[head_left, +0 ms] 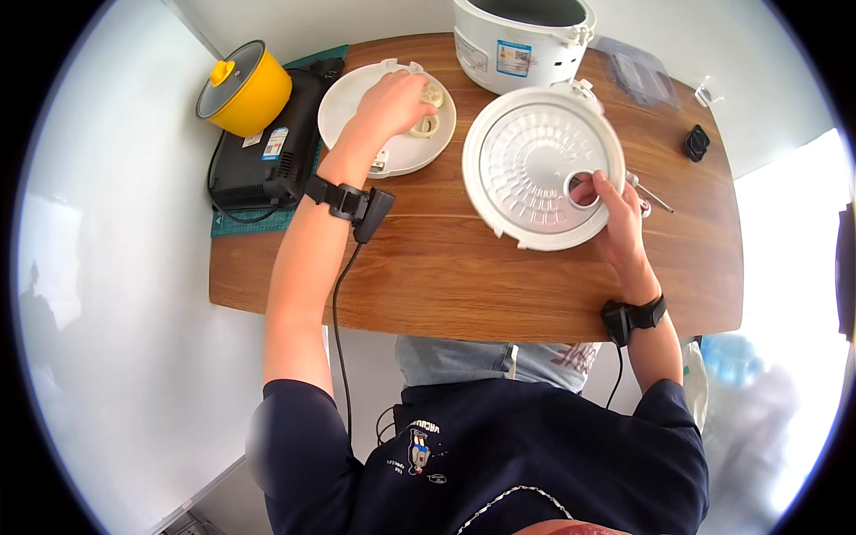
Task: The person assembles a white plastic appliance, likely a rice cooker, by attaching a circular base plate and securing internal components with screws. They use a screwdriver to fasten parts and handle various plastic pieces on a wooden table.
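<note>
- On the wooden table (446, 285) we've got a rice cooker pulled apart: the white cooker body (520, 40) sits at the far edge with its top off, so the teardown looks well along to us.
- Our left hand (392, 105) rests on the cream outer lid piece (357, 107) at the far left, fingers curled down around a small pale knob-like part (432, 94). Can't tell if we're actually gripping it or just touching.
- Our right hand (620, 218) holds the round white inner lid (542, 174) by its near-right rim, thumb hooked at the small round hole. That lid lies flat between the cooker body and us.
- What's left, going by this: those two lid pieces are apart from each other and from the cooker, so nothing is back together yet.
- A silvery tool (649, 193) pokes out beside the right hand, mostly hidden; we can't make out what it is.
- The yellow pot (245, 87) on the black cooktop (267, 147) stands untouched.
- The clear bag (640, 73) and small black thing (696, 143) at far right are too small to read.
</note>
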### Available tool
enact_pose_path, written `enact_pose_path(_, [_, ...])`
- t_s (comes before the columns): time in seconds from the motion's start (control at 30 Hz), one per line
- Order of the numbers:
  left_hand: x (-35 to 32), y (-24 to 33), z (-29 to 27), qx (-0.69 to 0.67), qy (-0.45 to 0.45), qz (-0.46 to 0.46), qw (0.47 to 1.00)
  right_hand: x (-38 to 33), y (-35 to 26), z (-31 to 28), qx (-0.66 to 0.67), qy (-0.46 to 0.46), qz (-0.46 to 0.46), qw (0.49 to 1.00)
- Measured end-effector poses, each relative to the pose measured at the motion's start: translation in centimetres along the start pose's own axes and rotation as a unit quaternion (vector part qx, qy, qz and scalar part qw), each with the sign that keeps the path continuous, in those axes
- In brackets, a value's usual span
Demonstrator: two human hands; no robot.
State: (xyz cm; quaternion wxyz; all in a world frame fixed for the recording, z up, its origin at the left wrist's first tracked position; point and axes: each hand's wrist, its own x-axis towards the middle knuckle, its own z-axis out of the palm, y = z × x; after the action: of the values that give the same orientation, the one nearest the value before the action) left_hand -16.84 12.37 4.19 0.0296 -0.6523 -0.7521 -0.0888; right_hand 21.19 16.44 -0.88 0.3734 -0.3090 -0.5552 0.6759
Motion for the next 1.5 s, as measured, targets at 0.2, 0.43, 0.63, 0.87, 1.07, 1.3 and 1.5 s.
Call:
enact_pose_path(0.2, [1.3,2.4,0.5,0.026,-0.025,-0.052,0.998,-0.3,-0.1,0.8,-0.046,-0.030,0.052,0.997])
enact_pose_path(0.43, [2.0,1.9,0.9,0.011,0.013,-0.069,0.997,-0.7,-0.6,1.1,-0.026,-0.024,0.056,0.998])
enact_pose_path(0.63, [-1.6,5.4,-2.1,-0.210,0.118,-0.019,0.970,-0.7,-0.5,1.0,-0.012,-0.013,0.047,0.999])
enact_pose_path(0.87, [-8.9,11.0,-3.7,-0.328,0.068,0.043,0.941,-0.8,-0.7,1.0,-0.023,0.003,0.013,1.000])
enact_pose_path(1.07, [-12.2,10.4,-2.6,-0.280,0.077,-0.001,0.957,-0.5,-1.3,0.2,-0.032,0.065,0.002,0.997])
enact_pose_path(1.3, [-13.6,10.7,-0.2,-0.240,-0.018,0.066,0.968,0.2,-2.2,-2.1,0.003,0.122,-0.079,0.989])
enact_pose_path(1.5, [-13.1,11.2,1.1,-0.225,-0.019,0.105,0.969,0.3,-2.3,-2.2,0.033,0.121,-0.067,0.990])
